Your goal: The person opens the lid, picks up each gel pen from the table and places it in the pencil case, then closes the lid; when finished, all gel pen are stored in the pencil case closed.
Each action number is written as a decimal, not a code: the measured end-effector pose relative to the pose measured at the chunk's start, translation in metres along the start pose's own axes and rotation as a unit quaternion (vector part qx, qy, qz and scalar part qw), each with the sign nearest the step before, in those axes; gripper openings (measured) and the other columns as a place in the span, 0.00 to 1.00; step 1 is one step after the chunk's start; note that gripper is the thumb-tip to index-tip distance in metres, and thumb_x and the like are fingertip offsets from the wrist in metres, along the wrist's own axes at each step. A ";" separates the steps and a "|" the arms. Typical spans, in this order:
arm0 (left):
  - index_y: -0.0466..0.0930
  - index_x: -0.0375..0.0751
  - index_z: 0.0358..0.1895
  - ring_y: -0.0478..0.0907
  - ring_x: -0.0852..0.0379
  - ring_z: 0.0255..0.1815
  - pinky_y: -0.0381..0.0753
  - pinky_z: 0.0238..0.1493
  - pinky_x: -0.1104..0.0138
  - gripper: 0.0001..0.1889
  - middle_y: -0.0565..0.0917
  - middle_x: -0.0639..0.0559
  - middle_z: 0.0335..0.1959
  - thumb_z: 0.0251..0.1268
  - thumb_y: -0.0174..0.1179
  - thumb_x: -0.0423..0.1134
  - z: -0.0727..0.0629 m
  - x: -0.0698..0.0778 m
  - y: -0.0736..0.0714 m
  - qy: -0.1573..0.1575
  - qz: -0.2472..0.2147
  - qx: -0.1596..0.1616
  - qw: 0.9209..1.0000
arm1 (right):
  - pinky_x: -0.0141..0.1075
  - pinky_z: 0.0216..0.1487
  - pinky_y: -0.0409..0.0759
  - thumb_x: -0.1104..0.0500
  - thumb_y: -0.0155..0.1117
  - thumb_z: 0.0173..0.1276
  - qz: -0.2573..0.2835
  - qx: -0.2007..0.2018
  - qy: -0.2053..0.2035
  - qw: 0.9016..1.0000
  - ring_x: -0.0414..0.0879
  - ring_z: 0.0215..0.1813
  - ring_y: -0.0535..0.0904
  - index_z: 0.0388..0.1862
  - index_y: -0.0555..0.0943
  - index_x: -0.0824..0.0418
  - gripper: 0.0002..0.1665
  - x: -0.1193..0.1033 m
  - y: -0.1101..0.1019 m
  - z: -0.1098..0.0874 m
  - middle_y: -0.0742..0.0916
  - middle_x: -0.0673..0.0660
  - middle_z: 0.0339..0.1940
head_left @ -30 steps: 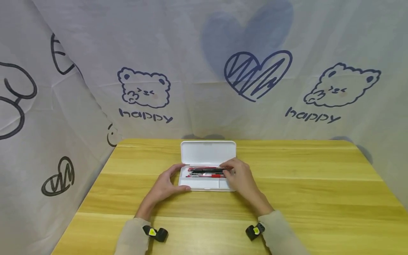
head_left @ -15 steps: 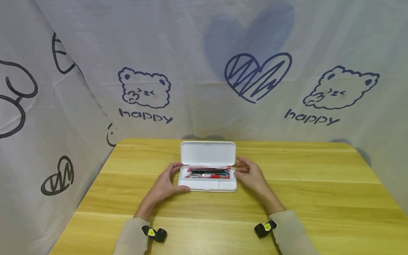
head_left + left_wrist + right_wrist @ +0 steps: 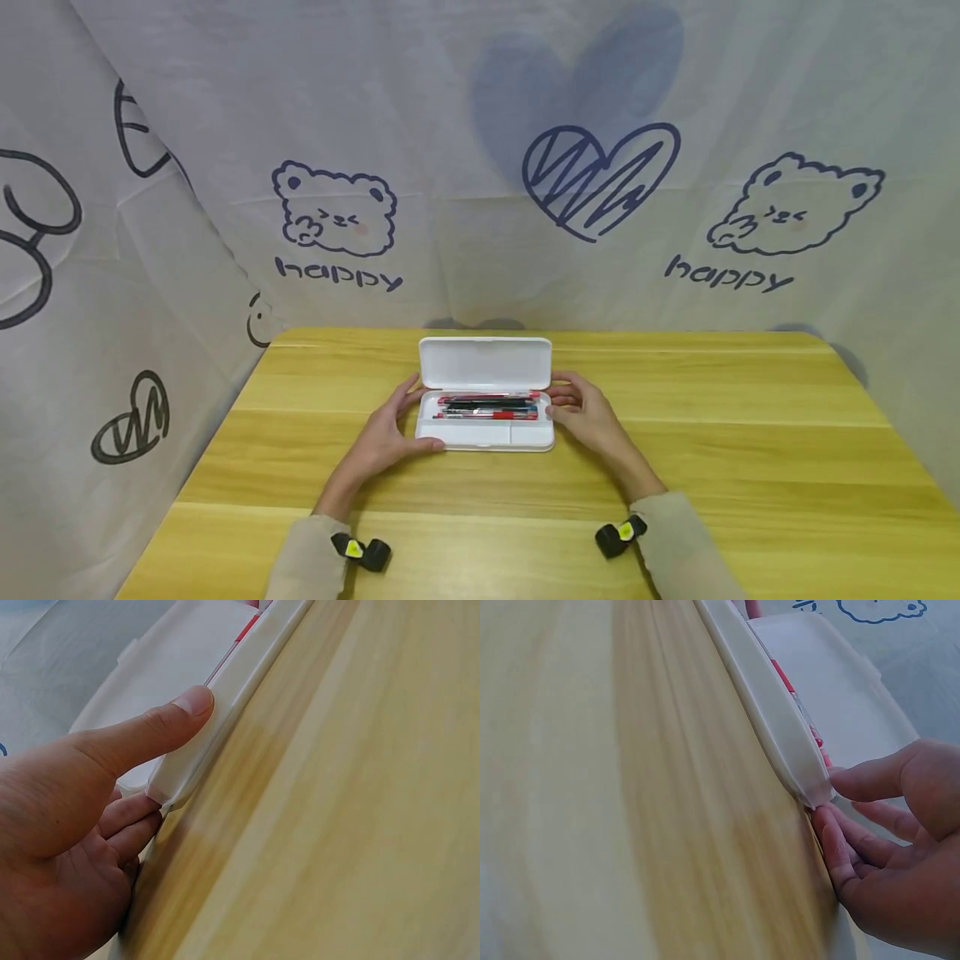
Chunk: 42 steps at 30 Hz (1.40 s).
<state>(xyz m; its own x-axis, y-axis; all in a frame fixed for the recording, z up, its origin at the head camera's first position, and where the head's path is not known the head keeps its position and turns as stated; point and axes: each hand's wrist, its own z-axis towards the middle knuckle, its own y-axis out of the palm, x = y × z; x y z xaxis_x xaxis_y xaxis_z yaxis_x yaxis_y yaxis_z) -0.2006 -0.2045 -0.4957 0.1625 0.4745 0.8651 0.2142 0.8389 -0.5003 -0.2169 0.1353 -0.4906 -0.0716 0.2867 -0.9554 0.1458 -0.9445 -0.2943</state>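
A white pencil case (image 3: 471, 434) stands on the table with its lid (image 3: 486, 363) raised at the back. Several pens (image 3: 487, 405), red, black and clear, lie side by side in its rear compartment; the front compartments hold nothing. My left hand (image 3: 384, 435) grips the case's left end, and in the left wrist view the thumb (image 3: 161, 731) lies over the front rim with fingers at the corner below. At the opposite end my right hand (image 3: 596, 421) pinches the case; the right wrist view has its thumb (image 3: 870, 776) on the rim and fingers under the corner.
The wooden table (image 3: 712, 467) extends on both sides and in front of the case. Behind it hangs a pale cloth (image 3: 480, 275) printed with bears and hearts, and a second cloth side (image 3: 75, 350) drops at the left.
My right hand has drawn back from over the pens to the case's right end and now holds it there. The left hand keeps its place at the left end.
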 end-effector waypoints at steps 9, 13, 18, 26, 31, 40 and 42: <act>0.55 0.52 0.80 0.58 0.46 0.80 0.40 0.80 0.40 0.58 0.72 0.47 0.75 0.46 0.84 0.43 0.002 0.000 0.001 0.010 -0.025 0.004 1.000 | 0.48 0.62 0.79 0.71 0.64 0.70 0.004 -0.004 -0.012 1.000 0.62 0.58 0.81 0.66 0.72 0.68 0.26 0.000 -0.005 -0.001 0.84 0.71 0.58; 0.58 0.48 0.76 0.59 0.44 0.80 0.43 0.80 0.42 0.55 0.72 0.44 0.74 0.45 0.85 0.41 0.002 -0.001 0.001 0.005 -0.026 0.005 1.000 | 0.45 0.61 0.79 0.71 0.56 0.76 -0.002 -0.007 -0.013 1.000 0.61 0.59 0.81 0.63 0.75 0.69 0.18 0.002 -0.007 0.000 0.85 0.70 0.58; 0.60 0.43 0.71 0.61 0.42 0.78 0.48 0.80 0.46 0.51 0.74 0.40 0.72 0.45 0.84 0.37 0.002 -0.001 0.001 0.012 -0.042 0.008 0.999 | 0.45 0.60 0.80 0.58 0.49 0.84 0.021 -0.007 0.007 1.000 0.58 0.57 0.81 0.61 0.78 0.69 0.19 0.002 -0.008 0.003 0.85 0.67 0.55; 0.62 0.38 0.72 0.72 0.43 0.69 0.59 0.77 0.46 0.50 0.80 0.40 0.65 0.44 0.84 0.33 0.002 -0.001 0.000 0.038 -0.065 -0.001 0.997 | 0.50 0.66 0.78 0.49 0.59 0.80 0.023 -0.050 -0.002 0.998 0.56 0.61 0.79 0.64 0.78 0.66 0.26 0.006 -0.018 -0.001 0.84 0.63 0.59; 0.64 0.36 0.75 0.68 0.42 0.73 0.62 0.76 0.47 0.47 0.74 0.39 0.71 0.51 0.80 0.32 0.003 0.001 -0.002 0.055 -0.081 -0.019 0.995 | 0.44 0.67 0.76 0.51 0.67 0.75 0.013 -0.072 -0.014 0.997 0.55 0.62 0.79 0.66 0.79 0.64 0.27 0.009 -0.023 -0.001 0.84 0.62 0.62; 0.70 0.40 0.73 0.59 0.41 0.79 0.56 0.79 0.48 0.28 0.68 0.40 0.76 0.75 0.62 0.43 0.000 0.003 -0.002 0.043 -0.065 -0.018 0.997 | 0.29 0.61 0.78 0.58 0.73 0.70 0.038 -0.087 -0.017 0.995 0.56 0.61 0.79 0.65 0.78 0.67 0.29 0.014 -0.023 -0.001 0.84 0.64 0.60; 0.71 0.40 0.72 0.60 0.40 0.79 0.56 0.79 0.48 0.28 0.69 0.40 0.75 0.72 0.65 0.42 -0.001 0.003 -0.001 0.044 -0.064 -0.010 0.997 | 0.32 0.63 0.78 0.58 0.73 0.69 0.037 -0.089 -0.020 0.995 0.56 0.61 0.79 0.66 0.78 0.67 0.29 0.014 -0.023 -0.001 0.83 0.64 0.60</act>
<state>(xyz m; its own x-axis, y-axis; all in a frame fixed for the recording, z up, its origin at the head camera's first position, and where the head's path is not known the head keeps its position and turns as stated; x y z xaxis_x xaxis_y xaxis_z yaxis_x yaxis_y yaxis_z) -0.1998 -0.2041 -0.4921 0.2156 0.3378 0.9162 0.2575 0.8854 -0.3871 -0.2206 0.1608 -0.4974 -0.0926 0.2084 -0.9737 0.3246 -0.9181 -0.2274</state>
